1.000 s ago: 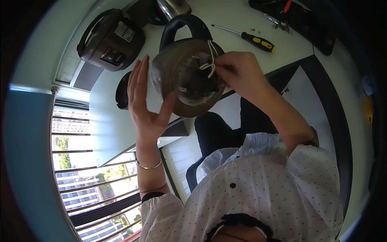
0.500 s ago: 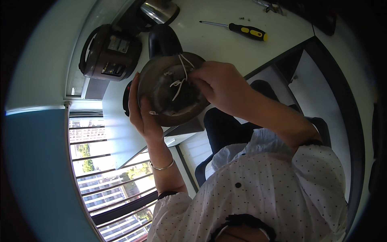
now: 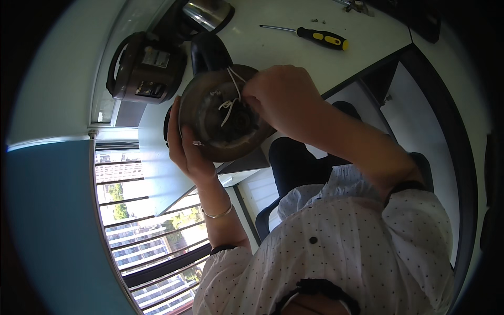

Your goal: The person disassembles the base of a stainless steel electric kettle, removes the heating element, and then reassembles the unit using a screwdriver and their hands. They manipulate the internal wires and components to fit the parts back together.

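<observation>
My left hand [image 3: 187, 148] cups the left rim of an upturned metal kettle [image 3: 210, 113], whose round underside faces me. White wires [image 3: 230, 102] and small parts show in the open base. My right hand [image 3: 278, 94] rests on the right side of the base, fingers pinching the white wires near the top. The kettle's black handle [image 3: 207, 52] sticks out behind it. The kettle is held above the edge of the white table [image 3: 273, 47].
A dark electric cooker [image 3: 144, 68] stands at the back left, with a shiny metal pot [image 3: 207, 13] beside it. A yellow and black screwdriver [image 3: 315, 37] lies on the table at the back right. A window with railings [image 3: 142, 226] is at the left.
The kettle has tilted and swung left, its base now facing me more fully. My left hand moved from an open palm beside it to cupping its rim. My right hand stays at the wires.
</observation>
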Demonstrator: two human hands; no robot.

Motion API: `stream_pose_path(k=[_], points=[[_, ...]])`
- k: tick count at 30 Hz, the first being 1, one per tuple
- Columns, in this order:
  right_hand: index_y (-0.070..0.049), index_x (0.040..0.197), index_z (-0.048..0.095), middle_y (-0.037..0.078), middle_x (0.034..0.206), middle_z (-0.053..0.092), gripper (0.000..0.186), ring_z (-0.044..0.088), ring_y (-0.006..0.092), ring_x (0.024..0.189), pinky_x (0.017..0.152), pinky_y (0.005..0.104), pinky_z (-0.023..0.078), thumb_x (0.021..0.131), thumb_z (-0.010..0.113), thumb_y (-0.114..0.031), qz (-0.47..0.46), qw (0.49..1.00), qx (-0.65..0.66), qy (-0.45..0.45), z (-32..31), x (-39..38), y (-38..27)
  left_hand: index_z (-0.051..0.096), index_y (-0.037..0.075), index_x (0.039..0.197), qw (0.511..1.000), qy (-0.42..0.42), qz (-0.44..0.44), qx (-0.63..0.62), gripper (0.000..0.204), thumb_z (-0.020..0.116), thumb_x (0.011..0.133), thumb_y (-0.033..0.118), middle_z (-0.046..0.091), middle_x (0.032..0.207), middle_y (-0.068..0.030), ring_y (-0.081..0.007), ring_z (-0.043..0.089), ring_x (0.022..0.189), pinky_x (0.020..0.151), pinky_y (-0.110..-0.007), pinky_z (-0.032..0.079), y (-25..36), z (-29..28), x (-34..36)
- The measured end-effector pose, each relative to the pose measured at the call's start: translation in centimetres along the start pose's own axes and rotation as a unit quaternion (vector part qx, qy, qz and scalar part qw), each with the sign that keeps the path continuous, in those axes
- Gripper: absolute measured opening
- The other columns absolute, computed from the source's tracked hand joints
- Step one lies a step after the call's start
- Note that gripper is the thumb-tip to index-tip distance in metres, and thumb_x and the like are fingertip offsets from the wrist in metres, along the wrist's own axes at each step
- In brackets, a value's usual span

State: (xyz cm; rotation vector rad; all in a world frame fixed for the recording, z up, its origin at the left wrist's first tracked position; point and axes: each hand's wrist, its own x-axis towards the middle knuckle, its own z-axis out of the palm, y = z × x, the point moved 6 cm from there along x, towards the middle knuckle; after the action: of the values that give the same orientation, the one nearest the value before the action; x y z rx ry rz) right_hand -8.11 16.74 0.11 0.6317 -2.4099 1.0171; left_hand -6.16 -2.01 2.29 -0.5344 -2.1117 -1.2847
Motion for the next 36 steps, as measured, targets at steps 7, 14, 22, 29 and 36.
stream_pose_path(k=[7,14,22,29,36], points=[[-0.008,0.072,0.067,0.009,0.069,0.064,0.009,0.066,0.0260,0.070,0.061,0.0378,0.051,0.077,0.066,-0.016,-0.058,0.996,0.046,0.045,0.5,0.4,0.4,0.048,-0.010,0.126,0.999,-0.010,-0.034,-0.033,0.042,0.036,0.092,0.011,0.054,0.126,-0.0216,-0.0279,0.054,0.114,0.097,-0.035,0.043,-0.5,-0.8,1.0],[-0.012,0.084,0.071,0.006,0.072,0.065,0.011,0.064,0.0264,0.069,0.061,0.0382,0.050,0.082,0.064,-0.021,-0.088,0.982,0.152,0.072,1.2,0.3,0.4,0.048,-0.011,0.125,0.994,-0.006,-0.070,-0.087,0.043,0.036,0.091,0.010,0.055,0.123,-0.0217,-0.0275,0.053,0.115,0.099,-0.035,0.040,-0.7,-1.8,1.8],[-0.012,0.087,0.070,0.003,0.076,0.064,0.012,0.064,0.0212,0.069,0.060,0.0330,0.050,0.078,0.069,-0.019,-0.121,0.968,0.185,0.123,0.0,0.5,0.3,0.048,-0.011,0.125,0.990,-0.007,-0.079,-0.117,0.043,0.038,0.090,0.012,0.055,0.121,-0.0218,-0.0271,0.054,0.112,0.097,-0.034,0.041,-1.0,-1.9,2.0],[-0.011,0.080,0.068,0.000,0.077,0.061,0.009,0.063,0.0189,0.067,0.059,0.0312,0.051,0.075,0.070,-0.018,-0.214,0.967,0.055,0.123,-0.5,1.2,-1.3,0.049,-0.011,0.124,0.990,0.001,-0.078,-0.114,0.043,0.037,0.089,0.010,0.056,0.120,-0.0218,-0.0271,0.055,0.111,0.096,-0.034,0.042,-1.1,-2.0,1.9],[-0.005,0.079,0.066,0.003,0.073,0.059,0.012,0.061,0.0179,0.063,0.053,0.0282,0.050,0.072,0.073,-0.011,-0.263,0.954,-0.008,0.143,-0.4,1.6,-2.3,0.052,-0.011,0.122,0.992,0.007,-0.073,-0.102,0.041,0.037,0.089,0.009,0.058,0.118,-0.0215,-0.0271,0.056,0.110,0.096,-0.034,0.042,-0.8,-2.2,2.0]])
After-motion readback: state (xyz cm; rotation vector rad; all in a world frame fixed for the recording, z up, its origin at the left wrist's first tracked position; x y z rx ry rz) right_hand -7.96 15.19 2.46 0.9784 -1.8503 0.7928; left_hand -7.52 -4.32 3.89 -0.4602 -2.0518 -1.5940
